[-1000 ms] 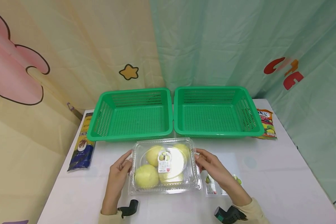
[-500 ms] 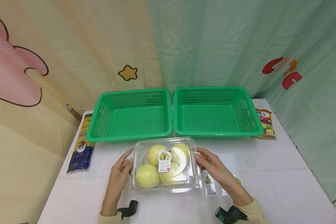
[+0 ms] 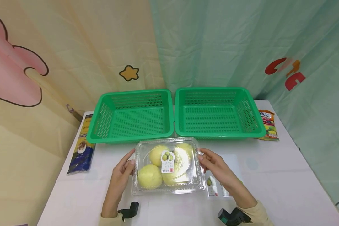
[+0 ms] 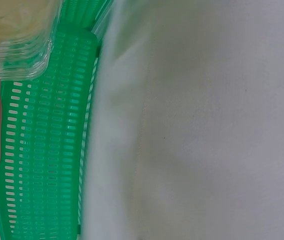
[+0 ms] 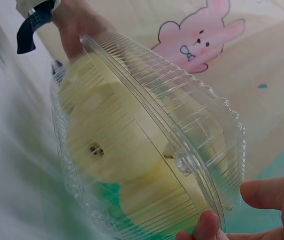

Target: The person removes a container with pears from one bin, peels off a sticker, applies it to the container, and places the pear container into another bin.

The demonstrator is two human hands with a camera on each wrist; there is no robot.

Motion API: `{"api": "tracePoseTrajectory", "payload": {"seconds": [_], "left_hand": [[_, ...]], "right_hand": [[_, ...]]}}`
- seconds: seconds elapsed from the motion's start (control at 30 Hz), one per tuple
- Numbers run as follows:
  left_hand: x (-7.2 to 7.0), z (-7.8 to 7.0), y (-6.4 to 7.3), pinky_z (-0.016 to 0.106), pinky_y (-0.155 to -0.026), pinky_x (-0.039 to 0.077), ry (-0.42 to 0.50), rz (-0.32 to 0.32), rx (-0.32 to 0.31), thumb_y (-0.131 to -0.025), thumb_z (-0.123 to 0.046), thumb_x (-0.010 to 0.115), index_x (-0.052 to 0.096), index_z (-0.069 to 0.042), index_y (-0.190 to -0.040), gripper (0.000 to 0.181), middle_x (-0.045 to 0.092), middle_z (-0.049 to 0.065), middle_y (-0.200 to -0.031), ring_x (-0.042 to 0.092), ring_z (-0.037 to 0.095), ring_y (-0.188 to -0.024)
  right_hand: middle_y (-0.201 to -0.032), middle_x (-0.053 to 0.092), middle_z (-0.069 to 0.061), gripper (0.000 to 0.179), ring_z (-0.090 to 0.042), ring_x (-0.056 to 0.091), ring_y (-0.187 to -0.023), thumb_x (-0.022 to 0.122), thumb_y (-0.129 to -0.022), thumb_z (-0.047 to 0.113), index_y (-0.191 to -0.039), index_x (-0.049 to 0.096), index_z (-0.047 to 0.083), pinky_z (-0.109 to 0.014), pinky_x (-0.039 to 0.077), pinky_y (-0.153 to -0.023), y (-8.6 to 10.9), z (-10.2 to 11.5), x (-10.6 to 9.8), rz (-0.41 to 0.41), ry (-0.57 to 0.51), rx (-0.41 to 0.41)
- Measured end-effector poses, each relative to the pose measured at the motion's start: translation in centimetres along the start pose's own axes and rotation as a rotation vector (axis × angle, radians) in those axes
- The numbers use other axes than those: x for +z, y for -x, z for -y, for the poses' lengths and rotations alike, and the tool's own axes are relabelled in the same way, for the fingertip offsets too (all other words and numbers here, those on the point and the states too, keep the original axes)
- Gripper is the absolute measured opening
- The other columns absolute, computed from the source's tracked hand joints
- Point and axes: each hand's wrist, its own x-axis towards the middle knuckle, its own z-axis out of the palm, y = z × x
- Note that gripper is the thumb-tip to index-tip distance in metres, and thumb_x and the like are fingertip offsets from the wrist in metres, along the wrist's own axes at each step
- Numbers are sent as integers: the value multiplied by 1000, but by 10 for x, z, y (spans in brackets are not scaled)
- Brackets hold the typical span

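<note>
Between both hands is a clear plastic clamshell fruit box (image 3: 197, 180), its lid closed over several pale yellow-green round fruits (image 3: 150, 176). A label (image 3: 167, 161) with green fruit pictures sits on the lid. My left hand (image 3: 121, 175) holds the box's left side, thumb at the edge. On the opposite side, the right hand (image 3: 218, 171) pinches the rim between thumb and fingers. The right wrist view shows the box (image 5: 184, 162) from its side, raised off the table, with the right thumb (image 5: 264, 194) at its corner. Some fingertips are hidden by the box.
Two green mesh baskets, left (image 3: 130, 139) and right (image 3: 220, 135), stand side by side behind the box. A blue-and-gold packet (image 3: 82, 150) lies at far left, an orange snack bag (image 3: 269, 125) at far right. A label sheet (image 3: 212, 190) lies by the right forearm.
The box has shifted slightly right and a little farther away, tilting a touch. Both hands keep their grip on it.
</note>
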Motion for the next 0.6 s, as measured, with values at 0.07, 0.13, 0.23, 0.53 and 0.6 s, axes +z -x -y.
{"api": "tracePoseTrajectory", "payload": {"seconds": [0.07, 0.13, 0.23, 0.53, 0.6], "left_hand": [[0, 0, 0, 19, -72, 49, 10, 3, 10, -107, -19, 48, 43, -8, -152, 46, 58, -11, -77, 53, 2, -73], [-1, 0, 0, 19, -73, 50, 21, 8, 18, -107, -18, 48, 43, -8, -152, 46, 59, -11, -78, 54, 2, -74], [-1, 1, 1, 18, -74, 50, 40, 16, 38, -107, -16, 48, 43, -7, -152, 47, 59, -12, -79, 54, 1, -74], [1, -1, 1, 18, -73, 49, 67, 25, 94, -106, -12, 49, 41, -6, -153, 48, 55, -11, -77, 52, 2, -74], [1, -1, 1, 18, -72, 48, 74, 28, 109, -106, -11, 48, 40, -5, -153, 48, 54, -11, -76, 51, 1, -74]], "right_hand": [[-88, 49, -2, 58, -9, 51, -80, 48, -107, 30, -152, 33, -3, -25, 48, -78, 0, 0, 0, 4, -3, -9], [-88, 49, -2, 58, -9, 51, -80, 49, -107, 29, -152, 33, -3, -25, 49, -78, 0, -1, -1, 2, -4, -20], [-86, 49, -1, 56, -8, 51, -79, 49, -107, 29, -152, 35, -2, -24, 49, -77, 0, -2, -1, -16, -8, -38], [-86, 49, 0, 53, -7, 51, -77, 49, -107, 26, -150, 39, -2, -25, 49, -75, 0, -1, -2, -46, -14, -76], [-86, 49, 0, 52, -7, 50, -76, 49, -107, 25, -150, 38, -3, -25, 49, -73, 0, -1, -3, -45, -10, -82]]}}
